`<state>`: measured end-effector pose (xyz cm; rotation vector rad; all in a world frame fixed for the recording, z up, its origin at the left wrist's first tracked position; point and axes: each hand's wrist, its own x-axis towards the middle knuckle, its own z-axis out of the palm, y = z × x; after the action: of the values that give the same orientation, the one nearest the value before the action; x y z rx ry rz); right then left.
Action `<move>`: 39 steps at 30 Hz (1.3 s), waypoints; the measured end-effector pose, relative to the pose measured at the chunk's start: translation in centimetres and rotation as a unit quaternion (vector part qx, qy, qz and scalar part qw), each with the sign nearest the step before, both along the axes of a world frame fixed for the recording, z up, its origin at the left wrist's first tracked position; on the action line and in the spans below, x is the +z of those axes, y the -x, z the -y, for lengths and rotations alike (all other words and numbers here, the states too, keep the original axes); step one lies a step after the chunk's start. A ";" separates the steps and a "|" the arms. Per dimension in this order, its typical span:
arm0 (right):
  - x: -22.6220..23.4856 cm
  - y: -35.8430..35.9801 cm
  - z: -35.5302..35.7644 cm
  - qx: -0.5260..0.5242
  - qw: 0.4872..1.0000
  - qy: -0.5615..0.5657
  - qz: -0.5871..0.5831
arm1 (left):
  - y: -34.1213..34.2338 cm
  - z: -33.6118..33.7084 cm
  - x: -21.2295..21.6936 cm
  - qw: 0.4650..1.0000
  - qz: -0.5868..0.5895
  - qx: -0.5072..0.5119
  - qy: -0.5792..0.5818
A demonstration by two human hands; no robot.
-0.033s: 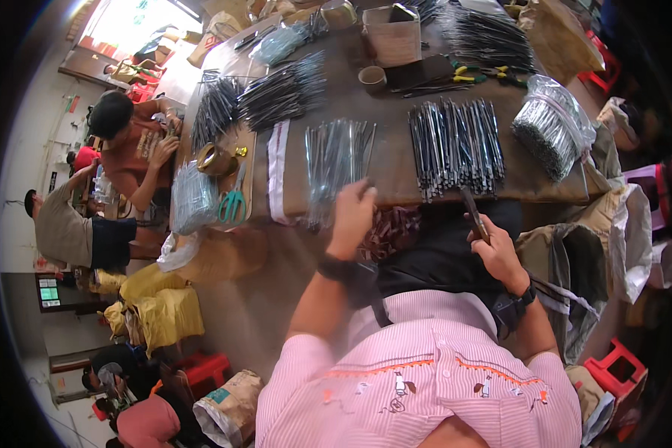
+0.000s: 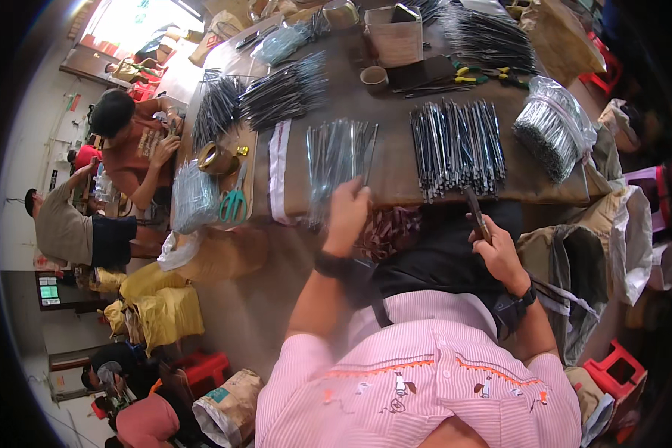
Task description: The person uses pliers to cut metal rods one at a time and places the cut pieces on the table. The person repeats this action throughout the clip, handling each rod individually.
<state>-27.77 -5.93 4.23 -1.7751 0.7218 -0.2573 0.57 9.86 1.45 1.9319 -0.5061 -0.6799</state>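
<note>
meanwhile left hand (image 2: pixel 349 211) pinches clear-sleeved dark rods (image 2: pixel 338 157); right hand (image 2: pixel 498 254) grips a dark rod (image 2: pixel 476 213).

The left hand (image 2: pixel 349 209) is reaching forward on an outstretched arm, fingers curled down, a dark band on its wrist; the right hand (image 2: pixel 496 250) is staying nearer the body, fingers closed in a grip

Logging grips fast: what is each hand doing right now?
Left hand: closed on one sleeved rod at the clear-sleeved bundle.
Right hand: closed around a dark rod, near the dark rod row.
</note>
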 end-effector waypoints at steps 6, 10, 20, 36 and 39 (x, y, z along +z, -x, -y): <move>-0.3 1.1 0.0 -0.030 0.992 -0.095 0.072 | -0.5 -0.6 0.0 0.952 0.298 -0.058 -0.033; 0.5 1.9 -0.2 -0.054 0.977 -0.190 0.080 | 2.7 2.4 1.2 0.954 0.284 -0.086 -0.045; 1.4 3.2 -0.8 -0.083 0.970 -0.210 0.090 | 3.3 10.9 -1.2 0.939 0.273 -0.083 -0.191; -3.0 10.2 9.6 -0.229 0.775 -0.373 0.456 | 0.6 6.8 0.0 0.940 -0.302 -0.087 0.134; -3.0 10.6 11.4 -0.306 0.780 -0.338 0.428 | 1.1 5.1 1.7 0.900 -0.413 -0.043 0.135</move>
<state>-38.34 -17.37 1.27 -0.5514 0.5701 -1.0285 -0.58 4.80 3.13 1.2054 -0.1287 -1.3160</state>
